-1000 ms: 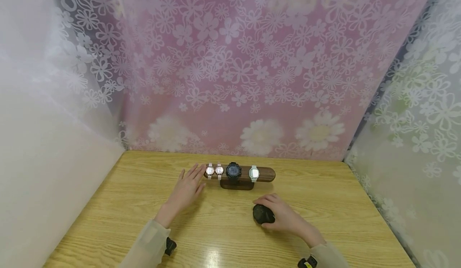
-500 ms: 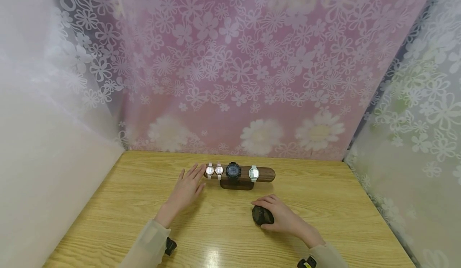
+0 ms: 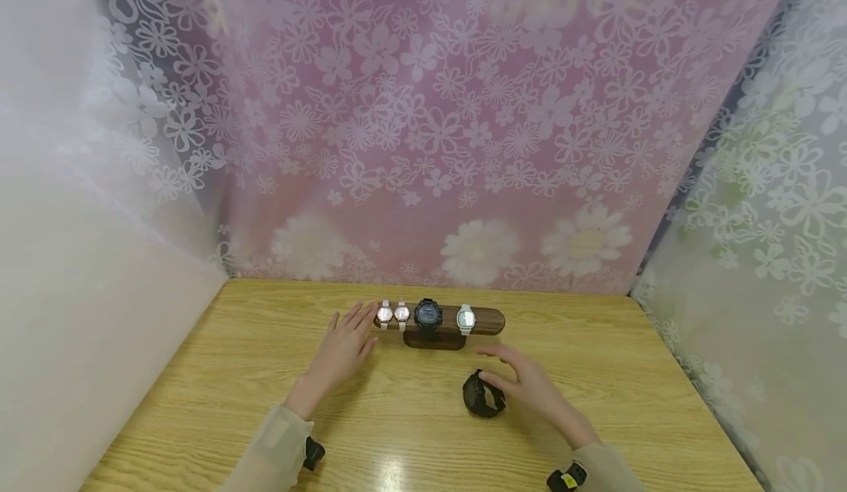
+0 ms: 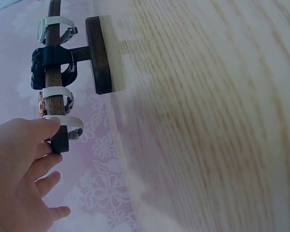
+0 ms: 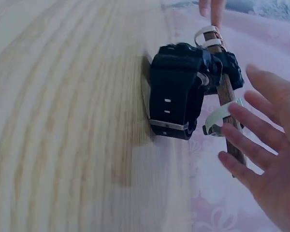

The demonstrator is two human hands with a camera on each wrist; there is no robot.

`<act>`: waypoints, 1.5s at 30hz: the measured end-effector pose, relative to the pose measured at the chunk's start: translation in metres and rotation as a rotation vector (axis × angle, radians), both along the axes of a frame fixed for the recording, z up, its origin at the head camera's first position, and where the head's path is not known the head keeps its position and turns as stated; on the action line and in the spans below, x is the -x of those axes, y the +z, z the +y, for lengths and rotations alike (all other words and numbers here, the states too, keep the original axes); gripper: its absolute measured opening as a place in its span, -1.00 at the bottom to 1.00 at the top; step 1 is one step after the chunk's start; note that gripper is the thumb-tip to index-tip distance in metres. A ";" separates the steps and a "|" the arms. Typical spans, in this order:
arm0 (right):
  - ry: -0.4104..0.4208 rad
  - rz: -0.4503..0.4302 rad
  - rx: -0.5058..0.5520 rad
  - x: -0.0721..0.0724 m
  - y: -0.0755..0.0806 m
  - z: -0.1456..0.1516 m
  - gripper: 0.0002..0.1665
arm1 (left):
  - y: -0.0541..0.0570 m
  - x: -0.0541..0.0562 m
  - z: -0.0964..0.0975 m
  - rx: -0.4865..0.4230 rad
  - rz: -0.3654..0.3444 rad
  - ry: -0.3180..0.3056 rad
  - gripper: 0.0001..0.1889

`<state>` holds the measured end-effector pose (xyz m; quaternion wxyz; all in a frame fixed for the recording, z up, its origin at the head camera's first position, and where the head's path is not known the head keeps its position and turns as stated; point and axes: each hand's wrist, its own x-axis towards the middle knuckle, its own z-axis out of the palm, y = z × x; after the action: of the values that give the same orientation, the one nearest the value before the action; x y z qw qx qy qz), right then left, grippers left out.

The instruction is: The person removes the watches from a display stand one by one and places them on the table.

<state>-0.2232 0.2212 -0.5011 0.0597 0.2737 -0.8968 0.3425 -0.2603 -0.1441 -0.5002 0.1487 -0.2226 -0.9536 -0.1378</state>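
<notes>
My left hand (image 3: 339,345) has its fingers extended at the left end of a dark wooden watch stand (image 3: 488,321). In the left wrist view, its thumb and fingers lie around that end, beside a white watch strap (image 4: 70,121). The bar carries two small white-strapped watches (image 3: 402,314), a chunky black watch (image 3: 428,315) and a mint-green watch (image 3: 466,319). Another black watch (image 3: 481,396), its strap buckled into a loop, stands on the table in front. Over it hovers my right hand (image 3: 532,387), fingers spread and holding nothing, the thumb overlapping the watch's top edge in the head view.
A wood-grain table (image 3: 397,426) lies under everything. Behind it hangs a pink floral curtain (image 3: 423,146), with pale sheeting (image 3: 781,293) along the right and a white side (image 3: 112,257) on the left. Each wrist wears a small black camera (image 3: 565,479).
My right hand has let go of the black watch and lifted with its fingers spreading. The watch is left standing on the table. My left hand has stayed where it was.
</notes>
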 end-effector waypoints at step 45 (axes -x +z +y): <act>-0.018 0.091 -0.058 0.092 0.008 -0.018 -0.07 | 0.000 -0.002 0.002 -0.007 0.003 0.017 -0.33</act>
<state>-0.3152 0.2034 -0.4928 0.0956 0.2827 -0.9051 0.3028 -0.2588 -0.1424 -0.5003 0.1519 -0.2143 -0.9547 -0.1398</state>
